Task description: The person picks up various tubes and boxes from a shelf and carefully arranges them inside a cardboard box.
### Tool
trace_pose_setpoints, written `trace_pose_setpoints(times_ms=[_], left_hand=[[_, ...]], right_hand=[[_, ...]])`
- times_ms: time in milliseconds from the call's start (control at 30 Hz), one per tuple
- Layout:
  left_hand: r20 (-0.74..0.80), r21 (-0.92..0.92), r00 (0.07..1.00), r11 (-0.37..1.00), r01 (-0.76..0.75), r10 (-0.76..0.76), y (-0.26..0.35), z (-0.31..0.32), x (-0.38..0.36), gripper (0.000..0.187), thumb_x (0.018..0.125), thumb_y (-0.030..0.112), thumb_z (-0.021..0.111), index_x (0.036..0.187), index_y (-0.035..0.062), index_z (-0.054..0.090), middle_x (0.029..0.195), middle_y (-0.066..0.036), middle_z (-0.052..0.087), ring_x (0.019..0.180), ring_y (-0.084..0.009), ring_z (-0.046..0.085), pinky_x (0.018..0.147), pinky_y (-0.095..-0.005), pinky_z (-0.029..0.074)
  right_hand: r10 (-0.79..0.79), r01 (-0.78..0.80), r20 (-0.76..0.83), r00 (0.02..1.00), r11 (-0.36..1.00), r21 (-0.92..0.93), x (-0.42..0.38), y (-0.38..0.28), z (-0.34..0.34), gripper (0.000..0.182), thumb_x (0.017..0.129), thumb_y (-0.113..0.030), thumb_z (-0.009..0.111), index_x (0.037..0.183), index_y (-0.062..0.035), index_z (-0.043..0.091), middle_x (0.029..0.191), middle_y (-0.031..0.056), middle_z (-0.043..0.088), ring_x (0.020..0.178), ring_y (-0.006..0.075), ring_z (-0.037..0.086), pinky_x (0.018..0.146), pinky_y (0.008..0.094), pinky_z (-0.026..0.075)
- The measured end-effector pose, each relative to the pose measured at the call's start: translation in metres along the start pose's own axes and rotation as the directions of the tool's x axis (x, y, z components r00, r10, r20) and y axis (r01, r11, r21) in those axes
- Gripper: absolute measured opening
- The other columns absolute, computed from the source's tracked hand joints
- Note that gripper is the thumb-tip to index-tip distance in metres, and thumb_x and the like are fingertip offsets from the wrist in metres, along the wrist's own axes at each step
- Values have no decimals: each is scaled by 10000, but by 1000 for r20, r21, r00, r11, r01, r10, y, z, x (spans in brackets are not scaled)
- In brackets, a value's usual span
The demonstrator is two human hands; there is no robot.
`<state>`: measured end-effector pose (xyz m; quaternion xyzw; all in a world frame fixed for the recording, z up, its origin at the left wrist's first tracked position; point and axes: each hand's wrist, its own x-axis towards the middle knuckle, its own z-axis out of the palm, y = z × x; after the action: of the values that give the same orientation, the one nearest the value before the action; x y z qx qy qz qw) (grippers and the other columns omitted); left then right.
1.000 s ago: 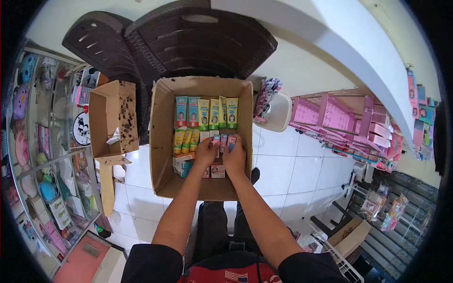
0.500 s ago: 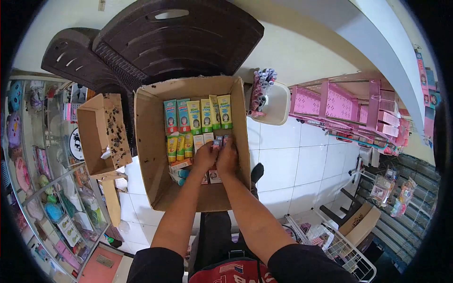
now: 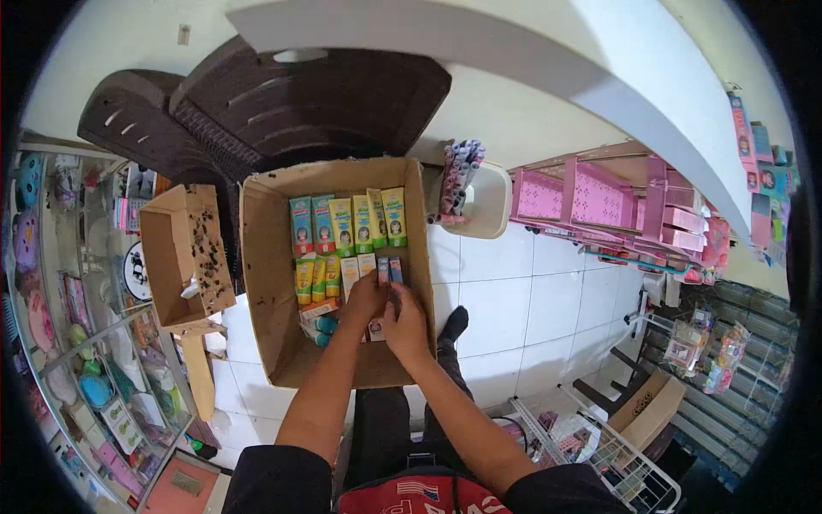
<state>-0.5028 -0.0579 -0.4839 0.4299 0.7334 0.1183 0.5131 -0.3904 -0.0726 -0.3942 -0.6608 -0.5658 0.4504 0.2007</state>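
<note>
Sorting small product boxes inside the open cardboard carton [image 3: 265,291] at the centre of the frame; both hands down in its lower middle. Left hand [image 3: 366,297] curling fingers [image 3: 373,283] over the small boxes [image 3: 383,271], grip itself hidden. Right hand [image 3: 406,321] pressing half-closed fingers on the same cluster; whether pinching one, impossible to tell. Already standing in rows: upper tubes [image 3: 347,224], shorter yellow packs [image 3: 318,278]. Remaining, by the look of it: loose packs [image 3: 318,310] lying lower left, bare carton floor below
</note>
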Motion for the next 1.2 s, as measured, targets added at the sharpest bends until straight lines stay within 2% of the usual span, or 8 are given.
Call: trace_pose_setpoints(times_ms=[167,267,367,433,533,767,900,1200], left_hand=[[12,-44,999,998,-39,40,-30,15,1,469,887,264,638,1257,-12,550,1073,-263,673,1012,-385,663,860,-439,532],[-3,66,999,997,32,-32,-21,11,-5,541,884,248,651,1351,11,514,1122,-245,667,1038,-363,664,870,-427,533],[-79,37,994,996,80,-77,-11,5,-19,605,882,258,666,1406,24,476,1151,-236,661,1062,-336,660,889,-405,527],[-125,-293,992,956,-30,-8,-6,-4,-27,572,894,250,667,1380,2,493,1138,-230,666,1063,-302,660,912,-382,516],[-91,-186,978,962,-200,186,43,-46,-75,513,951,196,634,1408,33,466,1205,-131,623,1056,-194,618,872,-330,515],[-112,-449,940,827,-338,323,143,-110,-169,479,950,156,628,1391,32,487,1232,-170,624,1149,-235,600,991,-351,468],[-204,-278,843,796,-538,498,184,-130,-207,441,946,156,630,1357,40,519,1234,-156,629,1153,-221,598,995,-341,458],[-224,-248,723,679,-691,654,268,-139,-263,354,941,133,621,1276,28,579,1199,-139,657,1137,-215,618,990,-336,459]], right_hand=[[85,-135,248,965,972,193,-9,-13,-31,358,937,-3,541,1292,21,499,1234,195,615,1158,253,610,968,345,502],[-19,-65,271,962,952,298,-14,-12,-40,353,939,9,540,1288,37,496,1241,182,611,1143,230,614,969,318,503],[-13,-76,254,967,939,336,-20,-32,-60,348,943,12,543,1287,35,501,1250,180,605,1140,218,616,970,303,500],[-34,-49,223,974,933,357,-22,-34,-72,348,945,2,549,1289,28,503,1245,172,609,1138,216,617,969,307,501],[-55,-8,159,986,927,375,-25,-44,-94,354,941,-26,567,1288,23,515,1221,178,625,1121,228,629,962,325,506],[-172,117,96,980,901,419,-38,-89,-161,368,946,-47,591,1304,-12,513,1239,124,616,1159,196,598,975,317,478],[-288,244,61,956,891,382,-54,-120,-204,369,949,-54,599,1306,-12,515,1224,112,619,1150,180,593,972,314,480],[-396,435,-181,900,841,321,-87,-168,-310,347,939,-90,617,1270,-6,559,1197,134,652,1092,207,635,912,320,497]])
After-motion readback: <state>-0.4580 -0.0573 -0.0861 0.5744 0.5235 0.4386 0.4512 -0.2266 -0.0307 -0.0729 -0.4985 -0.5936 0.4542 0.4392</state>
